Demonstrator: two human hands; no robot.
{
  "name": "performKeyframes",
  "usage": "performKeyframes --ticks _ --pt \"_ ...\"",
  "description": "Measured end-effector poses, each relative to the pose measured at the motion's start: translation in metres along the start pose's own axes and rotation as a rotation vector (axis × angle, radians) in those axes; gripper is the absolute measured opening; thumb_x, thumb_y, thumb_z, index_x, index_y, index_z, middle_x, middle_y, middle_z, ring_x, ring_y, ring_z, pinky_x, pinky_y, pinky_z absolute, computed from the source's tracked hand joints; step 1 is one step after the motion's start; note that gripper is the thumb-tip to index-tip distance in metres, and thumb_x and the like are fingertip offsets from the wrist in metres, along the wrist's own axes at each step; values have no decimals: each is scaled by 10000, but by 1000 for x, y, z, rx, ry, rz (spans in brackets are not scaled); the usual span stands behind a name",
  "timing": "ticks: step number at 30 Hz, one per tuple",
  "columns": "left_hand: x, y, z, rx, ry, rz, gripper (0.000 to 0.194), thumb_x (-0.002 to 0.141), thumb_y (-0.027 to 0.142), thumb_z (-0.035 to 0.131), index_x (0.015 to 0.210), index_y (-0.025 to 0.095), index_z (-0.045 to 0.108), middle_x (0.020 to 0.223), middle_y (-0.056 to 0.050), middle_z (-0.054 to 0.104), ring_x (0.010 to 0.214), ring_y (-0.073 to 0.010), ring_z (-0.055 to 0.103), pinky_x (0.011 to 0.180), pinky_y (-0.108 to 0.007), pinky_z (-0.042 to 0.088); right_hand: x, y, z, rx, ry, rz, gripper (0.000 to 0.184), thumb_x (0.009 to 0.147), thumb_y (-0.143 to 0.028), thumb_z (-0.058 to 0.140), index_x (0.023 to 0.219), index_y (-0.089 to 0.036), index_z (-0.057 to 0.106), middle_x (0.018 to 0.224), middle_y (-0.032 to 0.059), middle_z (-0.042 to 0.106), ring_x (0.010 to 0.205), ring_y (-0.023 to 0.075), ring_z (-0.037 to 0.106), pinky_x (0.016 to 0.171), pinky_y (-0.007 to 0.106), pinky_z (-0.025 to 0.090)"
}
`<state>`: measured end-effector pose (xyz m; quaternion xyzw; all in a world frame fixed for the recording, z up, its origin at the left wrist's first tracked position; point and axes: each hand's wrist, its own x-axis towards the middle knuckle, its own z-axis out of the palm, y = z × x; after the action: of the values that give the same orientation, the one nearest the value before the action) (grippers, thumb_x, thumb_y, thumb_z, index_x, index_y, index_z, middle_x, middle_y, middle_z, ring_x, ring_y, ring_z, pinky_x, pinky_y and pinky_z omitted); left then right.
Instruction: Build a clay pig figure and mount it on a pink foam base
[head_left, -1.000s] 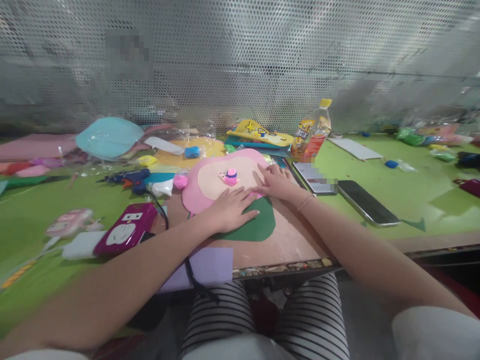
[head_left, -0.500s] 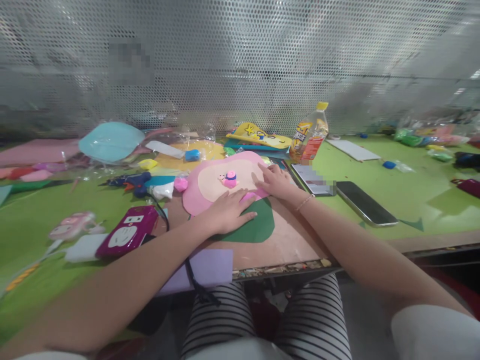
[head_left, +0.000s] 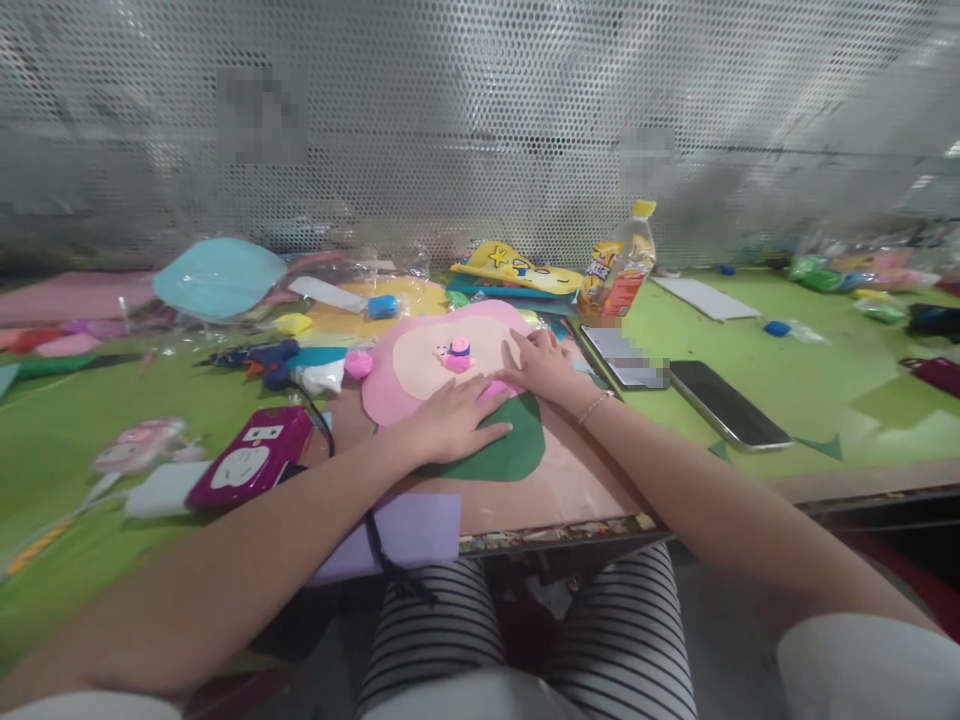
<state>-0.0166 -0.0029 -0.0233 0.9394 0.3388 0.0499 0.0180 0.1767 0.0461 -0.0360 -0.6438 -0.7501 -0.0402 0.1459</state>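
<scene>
L hand (head_left: pixel 456 420) palm-down, fingers apart, nothing clamped, over near edge of pink sheet (head_left: pixel 381 385) & part of green sheet (head_left: pixel 517 448); R hand (head_left: pixel 549 368) a looser grip, fingers bent & apart, on pink's R side, nothing pinched AFAICT. Pink sheet's dead ahead of wearer, w/ cream patch (head_left: pixel 418 350) & small clay-like snail (head_left: pixel 458 355) on top. Sheets prob. light, thin, bendy; snail prob. soft, dents easily, so best hold = pink rim, both sides, clear of snail. Brown board (head_left: pixel 577 470) underneath. Glue gun (head_left: pixel 274 362) & pink lump (head_left: pixel 358 364) to L; dark phone (head_left: pixel 727 403) to R, on green table (head_left: pixel 870 390).
</scene>
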Motion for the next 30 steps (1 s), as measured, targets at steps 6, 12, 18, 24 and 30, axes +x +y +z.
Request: performKeyframes --ticks 6,12,18,24,30 --pt "-1 0 -1 18 -28 -32 640 899 598 175 1397 226 327 1460 -117 318 1337 -282 273 1061 -435 237 1 3 -4 110 2 -5 628 858 -573 385 1394 -250 330 1265 161 428 1172 301 411 963 499 326" --pt "-1 -1 0 9 -59 -61 669 885 625 169 1428 245 260 1483 -121 275 1352 -296 245 1074 -441 204 3 20 -9 112 -128 -168 762 780 -599 518 1417 -252 287 1311 156 405 1261 340 292 989 526 291" --pt "-1 0 -1 8 -76 -54 641 896 608 169 1428 261 254 1502 -101 236 1368 -286 207 1077 -456 187 2 11 2 61 -2 -104 707 778 -624 503 1358 -237 384 1250 161 455 1185 313 373 939 516 348" --pt "0 0 -1 20 -47 -34 645 897 602 169 1414 237 292 1471 -119 299 1353 -290 242 1070 -447 217 4 6 6 52 142 -58 561 861 -556 406 1309 -221 450 1196 157 487 1111 286 445 910 466 374" --pt "0 0 0 17 -68 -59 661 890 613 176 1423 235 275 1479 -133 278 1362 -297 222 1081 -453 196 5 16 6 66 105 -62 595 803 -530 511 1320 -245 442 1222 137 462 1111 295 450 939 489 339"
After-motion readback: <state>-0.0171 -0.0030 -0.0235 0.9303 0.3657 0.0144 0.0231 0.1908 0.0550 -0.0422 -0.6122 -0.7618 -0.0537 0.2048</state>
